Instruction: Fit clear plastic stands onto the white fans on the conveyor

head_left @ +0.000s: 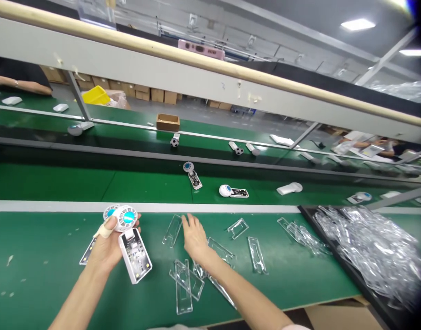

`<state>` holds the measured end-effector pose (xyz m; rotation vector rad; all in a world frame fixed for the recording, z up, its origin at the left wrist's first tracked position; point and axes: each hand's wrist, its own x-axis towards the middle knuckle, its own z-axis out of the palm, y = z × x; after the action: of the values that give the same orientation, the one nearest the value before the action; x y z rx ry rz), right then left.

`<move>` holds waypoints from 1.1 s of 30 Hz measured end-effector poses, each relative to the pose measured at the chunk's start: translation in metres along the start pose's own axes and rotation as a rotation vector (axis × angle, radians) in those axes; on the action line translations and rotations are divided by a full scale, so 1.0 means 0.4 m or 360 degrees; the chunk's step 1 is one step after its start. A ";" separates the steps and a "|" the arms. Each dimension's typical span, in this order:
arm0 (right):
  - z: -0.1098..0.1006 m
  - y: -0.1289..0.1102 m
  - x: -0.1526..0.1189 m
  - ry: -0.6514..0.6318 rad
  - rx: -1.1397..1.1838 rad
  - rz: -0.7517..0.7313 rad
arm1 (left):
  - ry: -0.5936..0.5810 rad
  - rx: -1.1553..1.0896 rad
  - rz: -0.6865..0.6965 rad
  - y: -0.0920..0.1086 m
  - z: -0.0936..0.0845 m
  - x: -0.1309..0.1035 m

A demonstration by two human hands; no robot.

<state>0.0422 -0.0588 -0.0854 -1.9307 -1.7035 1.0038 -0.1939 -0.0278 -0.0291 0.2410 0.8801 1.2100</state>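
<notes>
We are holding our left hand (109,243) raised over the green worktop (41,284), palm turned up, its fingers closing around two white fan units (136,256), each showing a blue disc and an open handle with a circuit board. Our right hand (196,238) is reaching forward with the palm down; its fingers are extending, open rather than gripping, their tips hovering or resting just beside one clear plastic frame (172,230). We cannot tell whether they are touching it. Two more clear frames (257,255) are lying separately to the right, while several overlapping frames (183,293), too tangled for us to count, are lying around and below our right wrist. Farther right, a black tray (334,250) is holding a large heap of clear plastic pieces (379,252). Beyond the white strip (162,207), two opened fan units (238,193) are lying on the green surface.
</notes>
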 end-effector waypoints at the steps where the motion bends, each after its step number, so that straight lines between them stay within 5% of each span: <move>1: -0.010 -0.004 0.002 -0.0118 -0.0242 -0.0236 | -0.0016 -0.0010 0.0001 -0.001 0.001 -0.001; 3: -0.013 -0.012 0.019 -0.0385 -0.0665 -0.0689 | -0.0049 -0.0036 -0.0008 -0.004 0.008 -0.004; 5: -0.003 -0.016 0.043 -0.0517 -0.0798 -0.0861 | -0.0083 -0.0070 -0.0005 -0.004 0.016 -0.008; 9: -0.006 -0.038 0.056 -0.0356 -0.0733 -0.0719 | -0.0103 -0.0098 0.0077 0.007 0.023 -0.017; 14: -0.038 -0.159 -0.057 0.0033 -0.0083 -0.0557 | -0.0090 -0.0075 0.0262 0.010 0.031 -0.024; 20: 0.049 -0.296 -0.148 0.0135 0.0034 -0.0437 | -0.0159 -0.0018 0.0237 -0.011 0.068 -0.030; 26: 0.105 -0.258 -0.164 -0.0015 0.0299 -0.0332 | -0.0085 0.0069 0.0201 -0.010 0.089 -0.043; 29: 0.089 -0.239 -0.171 -0.0158 0.0392 -0.0265 | -0.0133 0.0088 0.0222 -0.013 0.092 -0.042; 33: 0.046 -0.233 -0.165 -0.0042 0.0248 -0.0327 | -0.0281 0.0349 0.0190 -0.026 0.085 -0.043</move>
<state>-0.0369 -0.1075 -0.0163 -1.6163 -1.7404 1.0534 -0.1641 -0.0375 -0.0051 0.5760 0.8525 1.1815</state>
